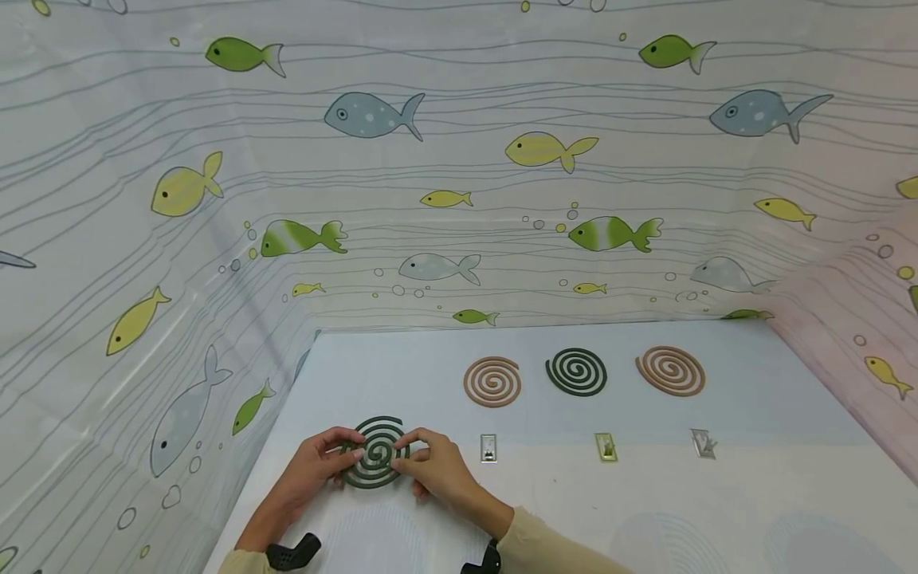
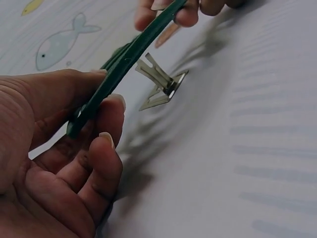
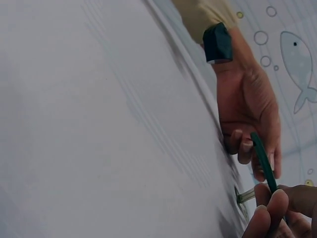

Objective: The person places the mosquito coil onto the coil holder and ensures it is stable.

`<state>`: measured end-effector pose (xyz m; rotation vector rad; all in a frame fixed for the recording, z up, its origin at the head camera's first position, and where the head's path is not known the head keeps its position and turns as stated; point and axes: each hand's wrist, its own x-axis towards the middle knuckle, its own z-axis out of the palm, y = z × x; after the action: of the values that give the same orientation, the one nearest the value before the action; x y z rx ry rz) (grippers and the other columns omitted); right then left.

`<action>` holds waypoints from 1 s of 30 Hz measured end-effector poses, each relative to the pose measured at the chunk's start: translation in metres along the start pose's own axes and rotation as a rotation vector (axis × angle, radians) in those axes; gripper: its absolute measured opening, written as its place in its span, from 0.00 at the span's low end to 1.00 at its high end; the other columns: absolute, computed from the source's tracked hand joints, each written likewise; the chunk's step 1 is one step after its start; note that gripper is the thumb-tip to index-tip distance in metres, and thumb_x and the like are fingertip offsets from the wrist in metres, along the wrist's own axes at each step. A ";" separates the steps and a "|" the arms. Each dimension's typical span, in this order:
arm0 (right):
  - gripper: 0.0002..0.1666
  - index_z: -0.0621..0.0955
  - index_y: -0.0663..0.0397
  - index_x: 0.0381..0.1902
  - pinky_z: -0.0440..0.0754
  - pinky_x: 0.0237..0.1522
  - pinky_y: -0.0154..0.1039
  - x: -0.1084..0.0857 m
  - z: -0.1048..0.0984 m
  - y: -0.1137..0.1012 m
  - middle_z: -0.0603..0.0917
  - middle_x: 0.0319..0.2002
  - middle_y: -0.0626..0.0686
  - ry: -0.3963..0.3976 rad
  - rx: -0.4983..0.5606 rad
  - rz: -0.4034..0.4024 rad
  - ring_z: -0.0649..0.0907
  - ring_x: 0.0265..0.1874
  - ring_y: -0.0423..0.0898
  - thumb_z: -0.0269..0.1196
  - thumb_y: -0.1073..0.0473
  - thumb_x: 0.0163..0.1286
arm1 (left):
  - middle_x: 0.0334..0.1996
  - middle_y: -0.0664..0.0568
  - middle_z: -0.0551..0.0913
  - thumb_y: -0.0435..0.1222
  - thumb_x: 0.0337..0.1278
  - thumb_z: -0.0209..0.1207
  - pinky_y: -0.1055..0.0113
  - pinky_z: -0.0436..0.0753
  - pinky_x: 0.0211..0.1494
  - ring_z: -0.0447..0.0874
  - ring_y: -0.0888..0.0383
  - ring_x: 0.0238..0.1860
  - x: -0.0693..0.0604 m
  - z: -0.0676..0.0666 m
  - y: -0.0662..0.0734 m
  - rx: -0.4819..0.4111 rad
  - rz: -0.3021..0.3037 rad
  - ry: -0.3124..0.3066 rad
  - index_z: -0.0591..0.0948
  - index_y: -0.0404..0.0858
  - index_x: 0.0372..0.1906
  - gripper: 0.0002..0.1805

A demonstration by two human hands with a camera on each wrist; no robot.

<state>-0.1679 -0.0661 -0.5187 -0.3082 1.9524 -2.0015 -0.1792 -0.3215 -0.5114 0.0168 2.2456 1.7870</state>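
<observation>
Green coil (image 1: 378, 453): one, pinched at opposite edges by the left hand (image 1: 315, 466) and right hand (image 1: 441, 470), above the left part of the bench (image 1: 545, 498). Metal stand (image 2: 163, 82): one, prongs raised, beneath that coil; contact uncertain from this angle. Apart, at the back: first brown coil (image 1: 492, 383), second green coil (image 1: 577, 371), second brown coil (image 1: 671, 371). Nearer: silver stand (image 1: 488, 449), gold stand (image 1: 606, 447), tilted silver stand (image 1: 704, 443). Status, by judgement: one pairing under way, held coil not yet released; three coils, three stands unpaired.
</observation>
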 end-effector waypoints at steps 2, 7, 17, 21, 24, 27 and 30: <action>0.14 0.84 0.53 0.49 0.71 0.14 0.32 0.000 0.000 0.001 0.85 0.23 0.62 0.004 -0.004 0.004 0.71 0.09 0.40 0.72 0.61 0.67 | 0.50 0.43 0.83 0.34 0.62 0.70 0.67 0.80 0.28 0.81 0.60 0.33 0.001 0.000 -0.001 -0.003 0.003 -0.009 0.78 0.27 0.58 0.24; 0.15 0.84 0.53 0.50 0.70 0.14 0.33 0.001 -0.001 0.003 0.85 0.22 0.60 0.006 -0.005 0.012 0.70 0.09 0.40 0.72 0.61 0.67 | 0.49 0.42 0.83 0.34 0.62 0.70 0.67 0.80 0.28 0.81 0.60 0.33 0.003 0.001 -0.004 0.004 0.009 -0.023 0.78 0.27 0.58 0.23; 0.14 0.84 0.52 0.50 0.70 0.14 0.32 -0.002 0.004 0.001 0.86 0.23 0.61 -0.011 -0.026 -0.011 0.71 0.08 0.38 0.72 0.60 0.68 | 0.50 0.41 0.83 0.35 0.61 0.71 0.66 0.79 0.27 0.81 0.58 0.34 -0.002 -0.004 -0.003 0.005 0.004 -0.003 0.77 0.27 0.58 0.25; 0.14 0.84 0.53 0.51 0.71 0.14 0.32 -0.005 0.005 -0.002 0.86 0.24 0.60 -0.018 -0.022 -0.020 0.71 0.09 0.38 0.72 0.60 0.68 | 0.50 0.42 0.83 0.35 0.61 0.71 0.65 0.80 0.28 0.81 0.58 0.34 -0.004 -0.006 -0.003 0.009 -0.003 -0.009 0.77 0.27 0.58 0.25; 0.14 0.84 0.53 0.50 0.70 0.14 0.32 -0.007 0.005 -0.002 0.85 0.23 0.60 -0.019 -0.018 -0.024 0.71 0.09 0.39 0.72 0.61 0.68 | 0.48 0.42 0.84 0.35 0.61 0.71 0.64 0.80 0.28 0.80 0.58 0.32 -0.004 -0.007 -0.005 0.016 -0.002 -0.018 0.77 0.27 0.58 0.25; 0.14 0.84 0.53 0.50 0.70 0.14 0.32 -0.007 0.004 -0.001 0.85 0.22 0.59 -0.019 -0.025 -0.025 0.71 0.09 0.39 0.72 0.62 0.67 | 0.45 0.44 0.85 0.36 0.61 0.71 0.64 0.81 0.28 0.79 0.58 0.30 -0.005 -0.007 -0.006 0.034 0.001 -0.032 0.78 0.28 0.56 0.23; 0.14 0.84 0.53 0.49 0.70 0.14 0.32 -0.008 0.004 0.001 0.85 0.22 0.58 -0.022 -0.030 -0.025 0.71 0.08 0.39 0.72 0.62 0.67 | 0.43 0.45 0.86 0.35 0.62 0.71 0.65 0.81 0.28 0.78 0.59 0.29 -0.005 -0.007 -0.006 0.045 0.009 -0.049 0.79 0.28 0.56 0.23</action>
<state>-0.1593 -0.0669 -0.5187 -0.3620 1.9756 -1.9771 -0.1748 -0.3305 -0.5147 0.0786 2.2550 1.7215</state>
